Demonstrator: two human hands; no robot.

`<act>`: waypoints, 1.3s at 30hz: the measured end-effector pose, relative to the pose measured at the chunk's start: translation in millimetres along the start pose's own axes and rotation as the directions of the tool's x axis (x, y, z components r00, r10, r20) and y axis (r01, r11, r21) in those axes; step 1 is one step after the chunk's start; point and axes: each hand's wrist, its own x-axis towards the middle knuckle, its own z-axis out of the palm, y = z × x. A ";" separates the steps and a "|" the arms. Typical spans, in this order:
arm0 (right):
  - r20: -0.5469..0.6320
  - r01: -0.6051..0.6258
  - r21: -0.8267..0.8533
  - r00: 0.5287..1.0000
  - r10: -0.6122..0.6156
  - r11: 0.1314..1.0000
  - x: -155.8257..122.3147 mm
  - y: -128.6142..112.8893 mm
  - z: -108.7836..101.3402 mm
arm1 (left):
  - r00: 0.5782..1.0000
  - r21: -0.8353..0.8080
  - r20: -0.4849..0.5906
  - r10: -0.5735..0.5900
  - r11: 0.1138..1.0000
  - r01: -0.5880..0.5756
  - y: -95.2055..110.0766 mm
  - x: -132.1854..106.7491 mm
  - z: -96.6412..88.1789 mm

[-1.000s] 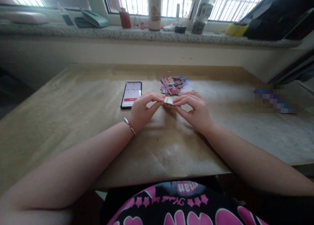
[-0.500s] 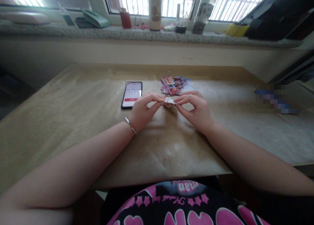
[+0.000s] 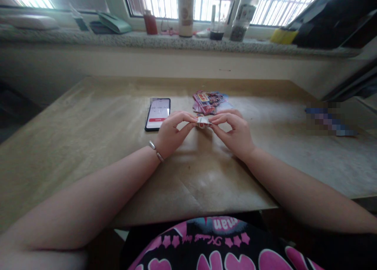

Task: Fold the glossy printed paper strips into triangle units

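Between my two hands is a small folded piece of printed paper (image 3: 203, 123), white with red and orange marks. My left hand (image 3: 176, 131) pinches its left end between thumb and fingertips. At the right end, the thumb and fingers of my right hand (image 3: 235, 132) pinch it too. The paper is held just above the table, and its exact folds are too small to make out. Just beyond it lies a pile of colourful printed leaflets (image 3: 210, 102). A phone (image 3: 158, 113) with a lit screen rests beside my left hand.
The wooden-toned table (image 3: 118, 140) meets a wall below a granite windowsill (image 3: 165, 42). On the sill stand a red bottle (image 3: 150, 23), a tall cylinder (image 3: 186, 14) and a clear container (image 3: 242, 20). A blurred blue item (image 3: 331, 122) lies at the table's right.
Both hands keep their pinch on the paper and have barely moved. The paper's visible top has shifted slightly, looking a little flatter.
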 end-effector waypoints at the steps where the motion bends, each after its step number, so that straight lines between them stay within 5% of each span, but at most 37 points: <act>1: 0.008 0.010 -0.011 1.000 -0.010 1.000 0.0 0.0 0.2 | 1.000 0.016 0.004 -0.002 1.000 0.002 0.5 0.1 0.2; 10: 0.112 0.064 -0.026 0.992 -0.060 0.998 -0.4 -7.6 -1.1 | 0.992 0.079 0.065 0.107 0.991 -0.112 0.6 1.8 1.5; 33: 0.072 -0.006 0.008 0.997 0.005 1.000 -0.6 -8.5 1.2 | 0.992 0.060 0.019 0.122 0.991 -0.123 3.5 2.0 1.1; 39: 0.087 0.043 -0.033 0.995 -0.040 0.999 -0.9 -10.3 1.0 | 0.979 0.211 0.047 0.197 0.956 -0.202 3.4 2.7 2.2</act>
